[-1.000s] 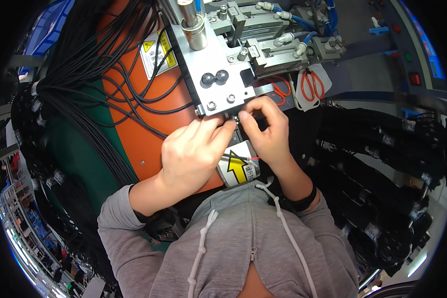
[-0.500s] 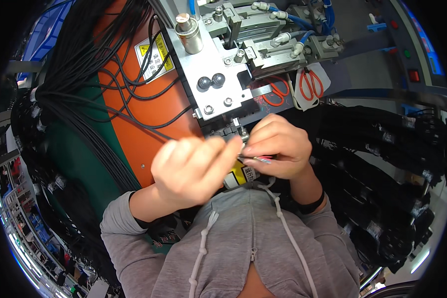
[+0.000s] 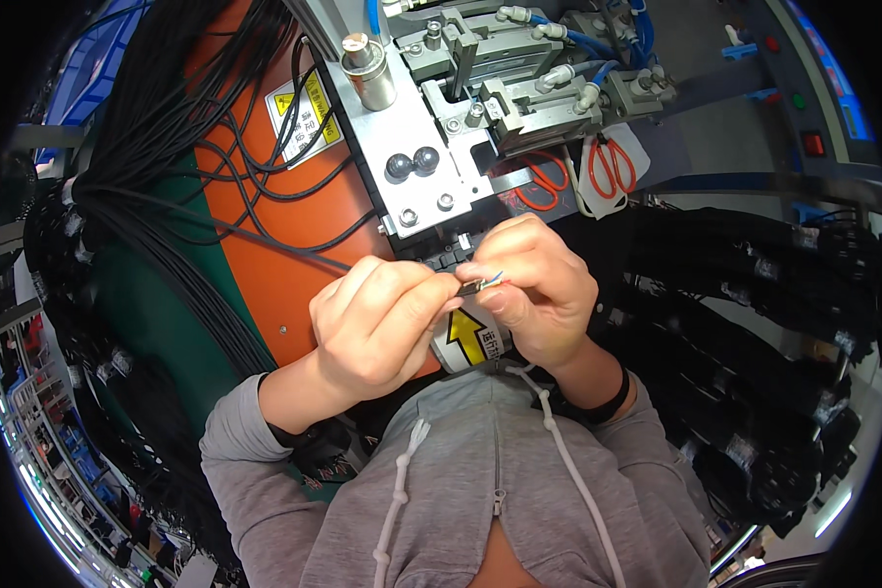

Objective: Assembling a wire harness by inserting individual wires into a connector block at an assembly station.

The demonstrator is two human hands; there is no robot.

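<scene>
Head view: left hand (image 3: 377,318) pinches a black cable (image 3: 468,290), right hand (image 3: 549,289) its coloured wires (image 3: 493,280), by the right edge of the orange bench (image 3: 265,265).

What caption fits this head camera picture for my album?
Left hand pinches a black cable, right hand at its colorful wires, near a shiny metal machine.

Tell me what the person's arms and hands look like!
The arms have soft, grey fabric sleeves. A plain black band shows by each sleeve's end; I can't tell whether it's a cuff or wristband. The left hand and right hand wear no gloves.
</scene>
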